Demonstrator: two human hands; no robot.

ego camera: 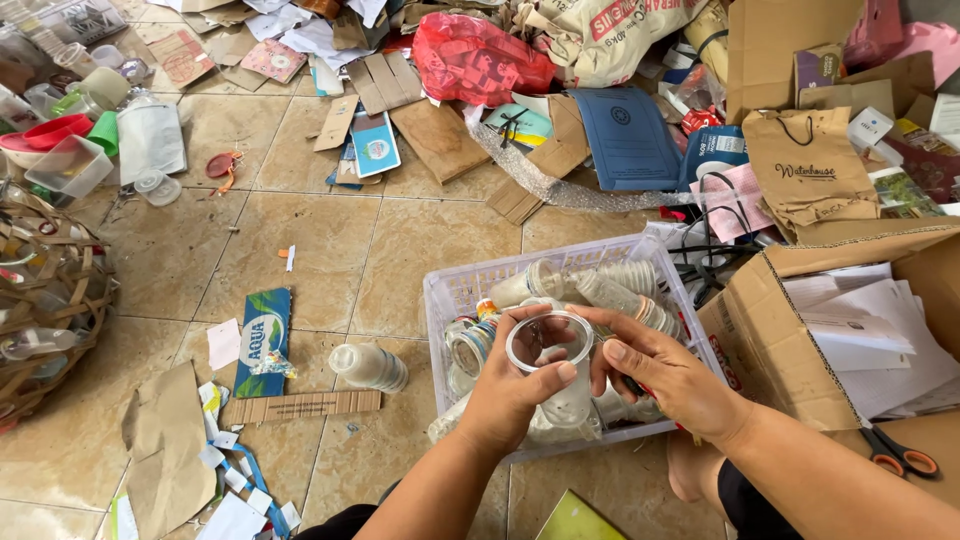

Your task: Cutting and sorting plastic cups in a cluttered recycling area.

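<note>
Both my hands hold one clear plastic cup (pixel 551 345) upright over a white plastic basket (pixel 447 290). My left hand (pixel 512 388) wraps the cup's left side with the thumb across its front. My right hand (pixel 662 372) grips the rim and right side. The basket holds several clear plastic cups and bottles (pixel 610 290) lying on their sides. Another clear cup (pixel 368 366) lies on the tiled floor just left of the basket.
An open cardboard box (pixel 790 340) with white papers stands to the right, orange-handled scissors (pixel 900 458) in front of it. A woven basket (pixel 50 300) sits at the left. Cardboard, paper bags, a red plastic bag (pixel 475 55) and containers litter the far floor.
</note>
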